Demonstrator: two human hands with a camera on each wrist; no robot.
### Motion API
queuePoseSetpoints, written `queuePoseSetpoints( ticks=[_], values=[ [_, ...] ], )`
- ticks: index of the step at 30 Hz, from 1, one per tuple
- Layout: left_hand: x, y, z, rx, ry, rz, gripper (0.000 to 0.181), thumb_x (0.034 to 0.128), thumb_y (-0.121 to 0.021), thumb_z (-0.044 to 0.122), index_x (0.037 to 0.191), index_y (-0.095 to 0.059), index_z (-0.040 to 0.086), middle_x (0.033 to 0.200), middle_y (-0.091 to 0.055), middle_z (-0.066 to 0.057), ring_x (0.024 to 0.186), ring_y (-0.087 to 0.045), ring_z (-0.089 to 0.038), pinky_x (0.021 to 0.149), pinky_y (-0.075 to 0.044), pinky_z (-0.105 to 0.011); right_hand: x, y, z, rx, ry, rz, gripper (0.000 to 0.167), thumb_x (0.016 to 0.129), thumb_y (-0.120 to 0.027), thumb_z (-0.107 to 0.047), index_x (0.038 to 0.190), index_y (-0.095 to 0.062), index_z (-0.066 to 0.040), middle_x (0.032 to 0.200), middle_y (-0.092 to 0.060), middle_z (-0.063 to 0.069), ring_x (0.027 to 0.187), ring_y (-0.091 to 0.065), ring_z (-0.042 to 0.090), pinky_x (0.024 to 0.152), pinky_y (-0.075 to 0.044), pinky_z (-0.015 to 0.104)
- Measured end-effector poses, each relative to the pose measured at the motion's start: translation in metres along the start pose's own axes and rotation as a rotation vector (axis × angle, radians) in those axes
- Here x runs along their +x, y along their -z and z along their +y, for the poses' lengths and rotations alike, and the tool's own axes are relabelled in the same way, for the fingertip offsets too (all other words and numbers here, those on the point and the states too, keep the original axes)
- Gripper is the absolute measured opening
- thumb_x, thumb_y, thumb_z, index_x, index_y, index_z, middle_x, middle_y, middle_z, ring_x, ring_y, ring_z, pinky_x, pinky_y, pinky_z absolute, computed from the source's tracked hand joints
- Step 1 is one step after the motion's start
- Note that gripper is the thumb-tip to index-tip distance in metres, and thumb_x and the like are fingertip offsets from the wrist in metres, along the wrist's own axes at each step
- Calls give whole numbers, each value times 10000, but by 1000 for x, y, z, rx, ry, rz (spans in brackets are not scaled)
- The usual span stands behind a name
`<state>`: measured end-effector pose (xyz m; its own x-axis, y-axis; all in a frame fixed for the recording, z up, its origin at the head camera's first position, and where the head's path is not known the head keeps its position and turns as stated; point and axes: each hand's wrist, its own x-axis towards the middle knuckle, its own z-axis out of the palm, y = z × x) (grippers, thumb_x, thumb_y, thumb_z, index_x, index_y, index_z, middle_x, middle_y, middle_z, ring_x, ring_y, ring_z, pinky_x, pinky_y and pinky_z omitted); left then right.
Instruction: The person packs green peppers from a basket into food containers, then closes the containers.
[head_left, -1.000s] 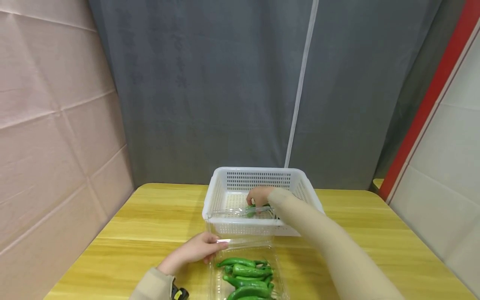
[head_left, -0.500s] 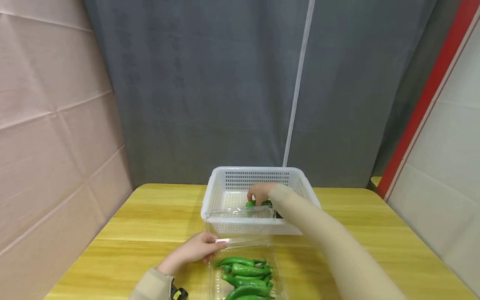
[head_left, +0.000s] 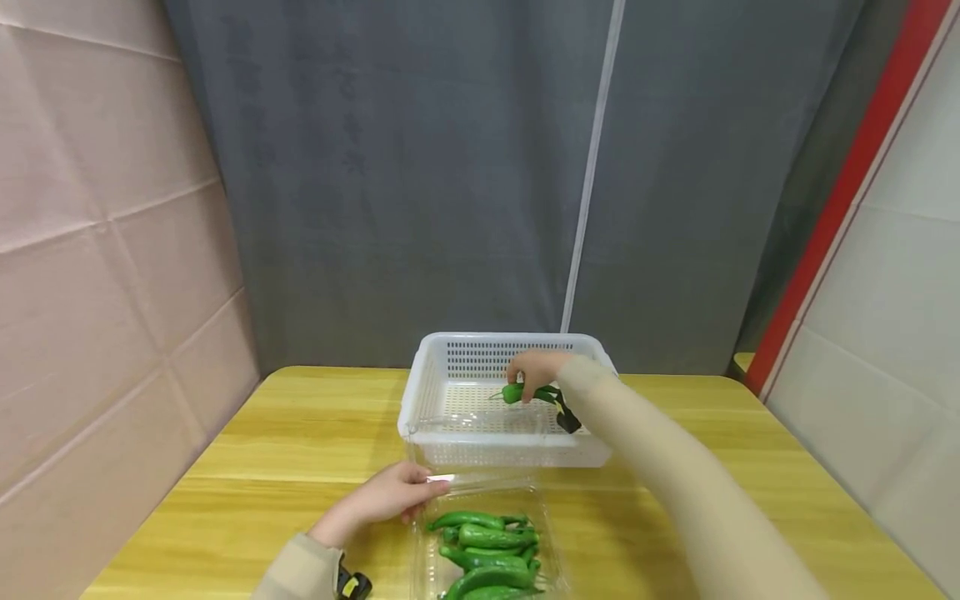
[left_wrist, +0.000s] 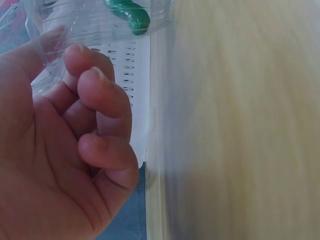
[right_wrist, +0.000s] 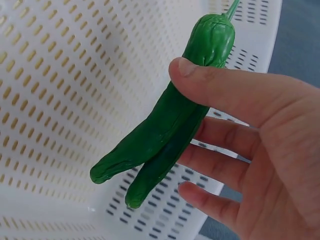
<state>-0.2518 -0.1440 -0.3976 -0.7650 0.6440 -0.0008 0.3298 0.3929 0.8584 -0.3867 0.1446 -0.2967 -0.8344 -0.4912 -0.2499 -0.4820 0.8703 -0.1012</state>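
Two long green peppers (right_wrist: 160, 125) are pinched between the thumb and fingers of my right hand (head_left: 536, 371), which is inside or just over the white slotted basket (head_left: 435, 367). One stem sticks out past the thumb in the right wrist view. My left hand (head_left: 390, 496) pinches the raised lid (head_left: 480, 425) of a clear plastic box (head_left: 551, 533) at its left side, its other fingers curled beneath. Several green peppers (head_left: 495, 537) lie crosswise in that box; one pepper (left_wrist: 135, 17) shows through the plastic in the left wrist view. The box's near end is cut off.
The wooden table (head_left: 315, 433) extends to both sides of the basket and box. A grey curtain (head_left: 420, 183) hangs behind it. The box's lid stands up against the basket's near wall.
My right hand has lifted up and slightly right, raising the peppers from low in the basket into fuller view. The left hand keeps its hold on the lid.
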Motion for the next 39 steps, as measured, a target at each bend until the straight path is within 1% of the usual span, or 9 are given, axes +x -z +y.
queuePoseSetpoints(
  ticks=[5, 11, 15, 20, 23, 26, 28, 33, 39],
  values=[
    [1, 1, -3, 7, -5, 2, 399, 985, -575, 321, 652, -518, 110, 512, -468, 31, 450, -427, -102, 483, -419, -237, -14, 7, 5, 51, -15, 10, 386, 801, -789, -71, 1170, -674, -91, 1105, -632, 25, 914, -590, 172, 773, -498, 310],
    [-2, 2, -2, -2, -30, 16, 442, 986, -576, 295, 639, -506, 31, 497, -444, 12, 441, -411, -116, 463, -382, -235, -26, 11, 13, 50, 49, 29, 322, 804, -786, -79, 1112, -695, -86, 1078, -648, 19, 907, -607, 168, 756, -497, 293],
    [-3, 3, -1, -12, -36, 9, 447, 987, -574, 296, 662, -524, -7, 500, -437, 10, 442, -398, -121, 455, -359, -222, -33, 14, 17, 75, 43, 40, 304, 817, -777, -96, 1110, -694, -107, 1073, -653, 16, 943, -614, 187, 781, -506, 322],
    [-2, 6, -3, 5, -28, 14, 417, 990, -567, 301, 655, -521, 58, 495, -440, 31, 440, -405, -107, 464, -378, -232, -43, 16, 21, 102, 45, 76, 346, 830, -771, -124, 1164, -682, -99, 1040, -647, 17, 929, -581, 178, 813, -498, 364],
    [0, 6, -5, 9, -21, 16, 405, 988, -571, 309, 651, -514, 93, 498, -445, 29, 445, -411, -113, 471, -386, -240, -50, 16, 23, 106, 68, 95, 361, 833, -768, -126, 1181, -677, -88, 977, -627, 8, 861, -536, 160, 777, -479, 346],
    [1, 6, -5, 0, -19, 15, 403, 988, -570, 308, 656, -523, 85, 505, -449, 20, 448, -413, -121, 468, -378, -231, -59, 16, 24, 110, 74, 108, 357, 839, -762, -127, 1182, -676, -83, 921, -602, -1, 808, -490, 150, 727, -446, 326],
    [2, 6, -5, -8, -20, 11, 403, 986, -574, 310, 662, -529, 75, 512, -453, 15, 453, -415, -125, 467, -374, -230, -65, 16, 25, 128, 76, 112, 361, 843, -757, -125, 1191, -671, -77, 920, -593, -1, 805, -480, 152, 719, -437, 326],
    [4, 9, -8, 1, -20, -10, 412, 983, -571, 344, 659, -514, 96, 515, -452, 27, 456, -409, -116, 469, -364, -214, -77, 21, 25, 161, 95, 126, 356, 859, -745, -140, 1200, -661, -83, 980, -608, 0, 852, -523, 156, 754, -473, 347],
    [2, 13, -9, 22, -34, -12, 422, 983, -570, 344, 651, -515, 91, 500, -450, 42, 448, -413, -101, 483, -378, -213, -90, 26, 24, 180, 117, 145, 284, 863, -742, -141, 1136, -673, -106, 931, -600, -9, 829, -539, 144, 737, -474, 338]
  ],
)
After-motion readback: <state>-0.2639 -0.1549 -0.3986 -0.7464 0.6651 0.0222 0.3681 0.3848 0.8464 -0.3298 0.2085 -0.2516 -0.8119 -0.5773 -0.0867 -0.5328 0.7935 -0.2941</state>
